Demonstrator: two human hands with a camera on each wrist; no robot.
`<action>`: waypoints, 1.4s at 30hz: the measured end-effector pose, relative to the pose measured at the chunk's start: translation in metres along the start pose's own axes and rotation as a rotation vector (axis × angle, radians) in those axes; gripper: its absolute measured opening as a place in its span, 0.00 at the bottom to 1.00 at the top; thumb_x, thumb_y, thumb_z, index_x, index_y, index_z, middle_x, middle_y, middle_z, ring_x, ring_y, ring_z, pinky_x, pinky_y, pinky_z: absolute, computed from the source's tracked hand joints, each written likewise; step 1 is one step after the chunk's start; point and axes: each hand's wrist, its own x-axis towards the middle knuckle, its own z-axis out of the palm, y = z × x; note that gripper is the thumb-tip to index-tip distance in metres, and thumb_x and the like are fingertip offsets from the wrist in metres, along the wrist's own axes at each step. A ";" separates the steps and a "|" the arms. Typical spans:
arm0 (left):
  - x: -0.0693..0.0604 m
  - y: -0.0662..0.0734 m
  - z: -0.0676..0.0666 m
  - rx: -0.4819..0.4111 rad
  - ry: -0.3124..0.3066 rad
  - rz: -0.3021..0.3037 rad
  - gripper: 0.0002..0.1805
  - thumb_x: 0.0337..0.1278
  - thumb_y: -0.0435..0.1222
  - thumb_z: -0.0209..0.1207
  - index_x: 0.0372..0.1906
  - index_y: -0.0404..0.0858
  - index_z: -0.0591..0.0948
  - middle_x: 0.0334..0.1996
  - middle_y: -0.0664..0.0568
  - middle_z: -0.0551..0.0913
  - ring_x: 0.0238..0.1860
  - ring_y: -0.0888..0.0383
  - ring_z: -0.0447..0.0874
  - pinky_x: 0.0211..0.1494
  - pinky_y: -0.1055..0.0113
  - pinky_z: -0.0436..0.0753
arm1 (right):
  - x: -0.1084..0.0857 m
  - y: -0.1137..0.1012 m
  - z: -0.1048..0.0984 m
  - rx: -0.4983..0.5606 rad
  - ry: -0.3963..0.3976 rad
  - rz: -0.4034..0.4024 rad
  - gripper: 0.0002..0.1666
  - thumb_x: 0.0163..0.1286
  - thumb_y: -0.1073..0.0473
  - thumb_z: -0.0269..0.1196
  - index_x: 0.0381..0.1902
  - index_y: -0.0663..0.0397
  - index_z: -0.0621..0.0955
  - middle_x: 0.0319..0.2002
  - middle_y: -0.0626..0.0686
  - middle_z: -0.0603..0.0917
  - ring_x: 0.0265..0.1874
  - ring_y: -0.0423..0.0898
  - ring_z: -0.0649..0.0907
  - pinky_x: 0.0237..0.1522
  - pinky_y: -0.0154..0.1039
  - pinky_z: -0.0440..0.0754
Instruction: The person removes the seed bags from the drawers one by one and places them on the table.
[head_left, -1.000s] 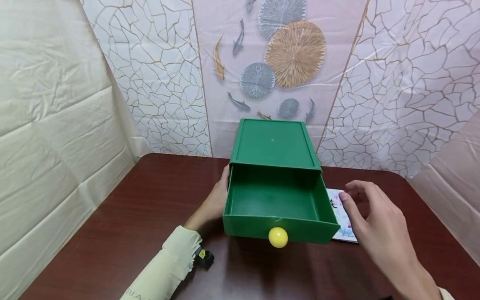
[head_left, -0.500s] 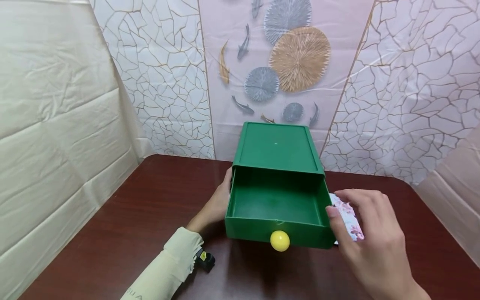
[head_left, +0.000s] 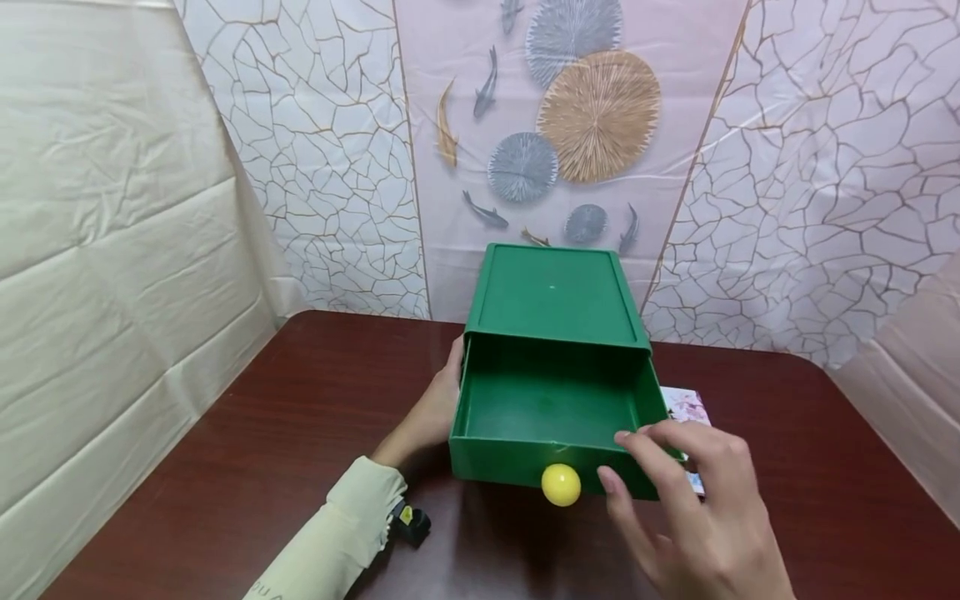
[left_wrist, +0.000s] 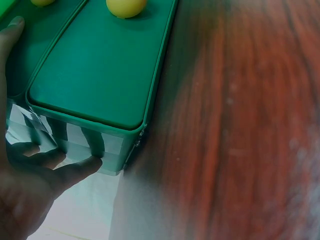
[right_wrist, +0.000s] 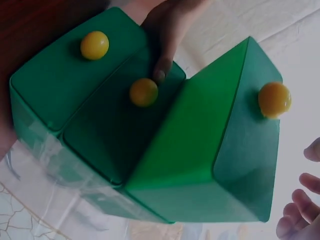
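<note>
A green plastic drawer cabinet (head_left: 551,292) stands on the table, its small drawers stacked and fitted with round yellow knobs. Its top drawer (head_left: 551,458) is pulled out, showing the bare green floor inside. My left hand (head_left: 431,408) rests against the cabinet's left side. In the left wrist view, its spread, fairly straight fingers (left_wrist: 75,172) touch that side, with the thumb at the drawer fronts. Near the front right corner of the drawer is my right hand (head_left: 705,500), thumb and fingers apart, holding nothing. The right wrist view shows its fingers (right_wrist: 302,205) beside the drawer's yellow knob (right_wrist: 274,100), not touching it.
A white booklet or card with a pink floral pattern (head_left: 686,404) lies right of the cabinet, partly hidden by the drawer and my right hand. Behind the dark red-brown table (head_left: 330,375) hangs a patterned cloth (head_left: 337,167); a cream cloth (head_left: 112,250) hangs at the left.
My right hand has moved from beside the drawer's right wall leftward and nearer, to the drawer's front corner. The left hand and the pulled-out drawer look unchanged.
</note>
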 end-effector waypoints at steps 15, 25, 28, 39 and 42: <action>-0.008 0.046 -0.007 0.007 -0.042 -0.034 0.48 0.74 0.38 0.62 0.86 0.41 0.46 0.78 0.39 0.65 0.74 0.43 0.69 0.74 0.41 0.71 | -0.009 -0.022 0.002 0.104 -0.255 -0.127 0.16 0.82 0.53 0.58 0.45 0.55 0.89 0.41 0.62 0.84 0.30 0.52 0.83 0.26 0.38 0.84; -0.002 0.016 -0.001 0.007 -0.005 -0.017 0.50 0.72 0.37 0.64 0.86 0.47 0.45 0.79 0.43 0.64 0.75 0.44 0.69 0.74 0.39 0.70 | -0.014 -0.029 0.000 0.090 -0.397 -0.097 0.20 0.84 0.55 0.52 0.46 0.59 0.88 0.43 0.61 0.85 0.28 0.51 0.82 0.24 0.39 0.84; 0.002 0.002 0.002 0.012 0.006 -0.011 0.50 0.73 0.39 0.64 0.86 0.53 0.45 0.79 0.47 0.64 0.75 0.47 0.69 0.73 0.39 0.70 | -0.014 -0.030 0.000 0.084 -0.419 -0.098 0.20 0.84 0.56 0.51 0.45 0.59 0.88 0.42 0.60 0.85 0.27 0.50 0.80 0.24 0.38 0.84; 0.001 -0.001 0.002 -0.004 0.008 0.000 0.50 0.72 0.40 0.65 0.85 0.59 0.46 0.77 0.52 0.67 0.73 0.50 0.72 0.71 0.41 0.74 | -0.018 -0.032 0.000 0.098 -0.456 -0.106 0.22 0.86 0.63 0.45 0.48 0.64 0.86 0.45 0.62 0.83 0.30 0.50 0.78 0.24 0.34 0.78; 0.001 0.000 0.000 -0.011 0.000 0.001 0.52 0.70 0.40 0.67 0.85 0.57 0.46 0.77 0.50 0.68 0.72 0.50 0.73 0.70 0.41 0.74 | -0.018 -0.032 0.001 0.115 -0.451 -0.101 0.22 0.86 0.62 0.45 0.48 0.65 0.86 0.45 0.62 0.83 0.30 0.50 0.78 0.25 0.34 0.77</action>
